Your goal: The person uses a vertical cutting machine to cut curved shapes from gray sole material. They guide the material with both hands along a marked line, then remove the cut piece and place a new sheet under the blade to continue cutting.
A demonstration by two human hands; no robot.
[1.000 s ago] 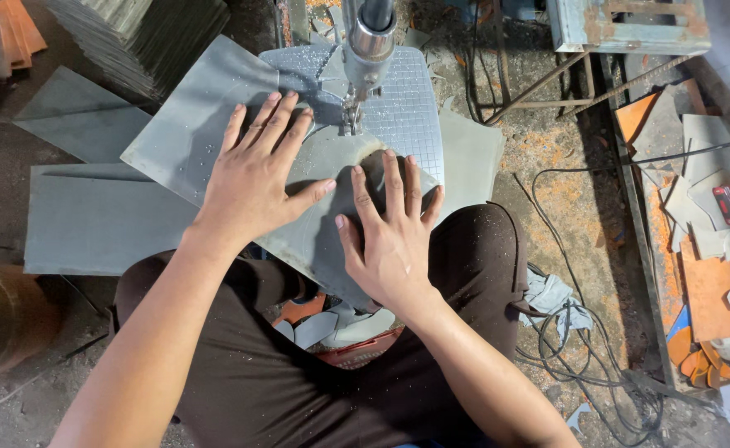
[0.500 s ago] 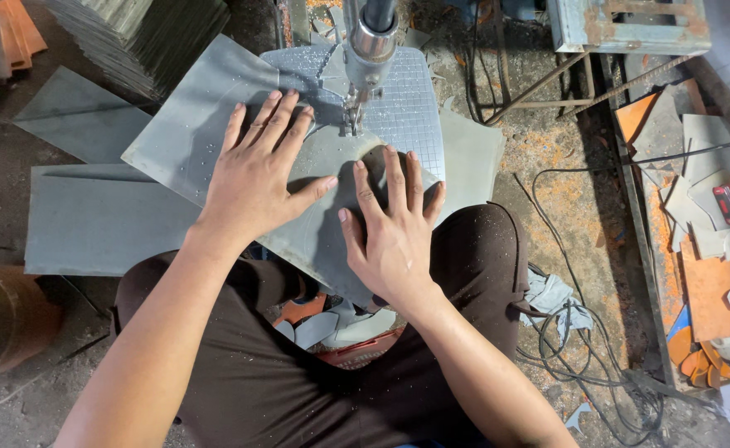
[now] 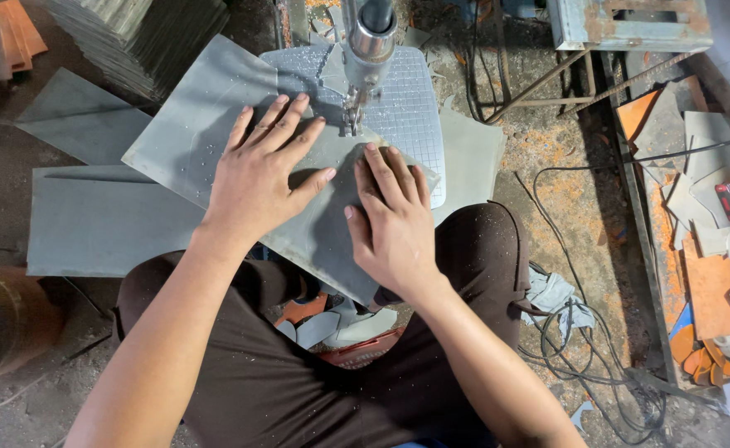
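Grip: both hands, left [image 3: 259, 178] and right [image 3: 392, 222], spread flat on grey sheet [image 3: 207, 124]; cutter head [image 3: 367, 50] just ahead.

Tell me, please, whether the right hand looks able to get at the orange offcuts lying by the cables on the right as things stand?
Probably not without shifting: the right hand lies flat on the grey sheet by the cutting head, and the orange offcuts lie well off, past the cables.
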